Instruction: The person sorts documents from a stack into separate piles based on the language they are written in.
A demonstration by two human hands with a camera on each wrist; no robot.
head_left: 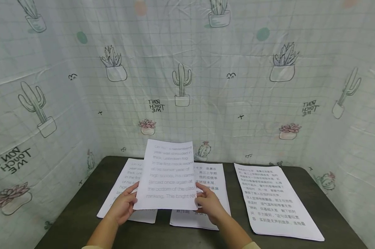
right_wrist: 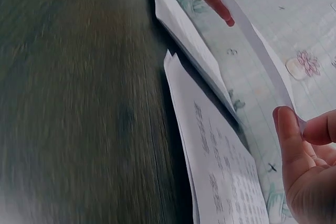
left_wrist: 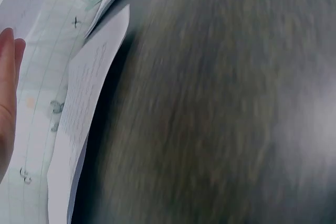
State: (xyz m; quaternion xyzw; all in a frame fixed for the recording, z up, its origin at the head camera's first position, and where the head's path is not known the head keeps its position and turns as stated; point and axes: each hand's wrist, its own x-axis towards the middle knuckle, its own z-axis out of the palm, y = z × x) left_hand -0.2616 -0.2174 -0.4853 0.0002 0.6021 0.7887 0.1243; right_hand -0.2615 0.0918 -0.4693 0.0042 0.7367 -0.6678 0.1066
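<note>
A white sheet of paper (head_left: 168, 169) with printed English text is held up off the table, facing me in the head view. My left hand (head_left: 123, 205) pinches its lower left edge, and my right hand (head_left: 210, 204) pinches the lower right edge. In the right wrist view the raised sheet (right_wrist: 262, 59) bows slightly between the two hands. Behind it lie a left pile of English pages (head_left: 132, 173) and a middle pile of Chinese pages (head_left: 213, 180), both partly covered by the sheet and hands. Only some fingers of the left hand (left_wrist: 6, 98) show in the left wrist view.
A third pile of Chinese pages (head_left: 271, 200) lies at the right of the dark table (head_left: 237, 238). Curtains printed with cacti (head_left: 181, 121) hang behind the table and along both sides.
</note>
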